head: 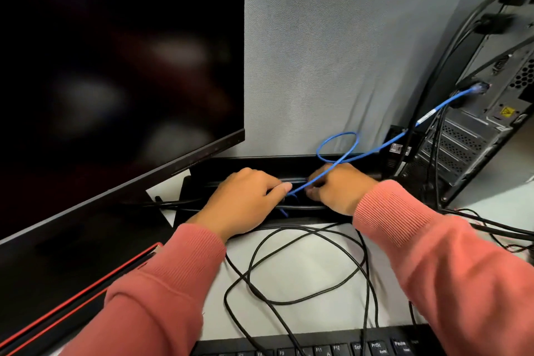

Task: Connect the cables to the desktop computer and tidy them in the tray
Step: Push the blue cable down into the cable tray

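1. Hands meet over the long black plastic cable tray [289, 160] at the centre of the view, which runs along the foot of the grey fabric partition [332, 61].
2. The left hand [245, 202] lies palm down with fingers curled into the tray; its fingertips touch the thin blue network cable [375, 150]. Whether they pinch it cannot be told.
3. The right hand [338, 188] has its fingers curled down into the tray at the blue cable; its grip is hidden.
4. The blue cable rises from between the hands, makes a loop at 12 o'clock of the right hand, then runs toward 2 o'clock to a port on the back of the black desktop computer tower [476, 130].
5. Loose black cables [289, 269] coil on the white desk [318, 269] at 6 o'clock of the tray, crossing the black keyboard [346, 347].
6. The dark flat monitor [115, 66] stands at 9 o'clock.
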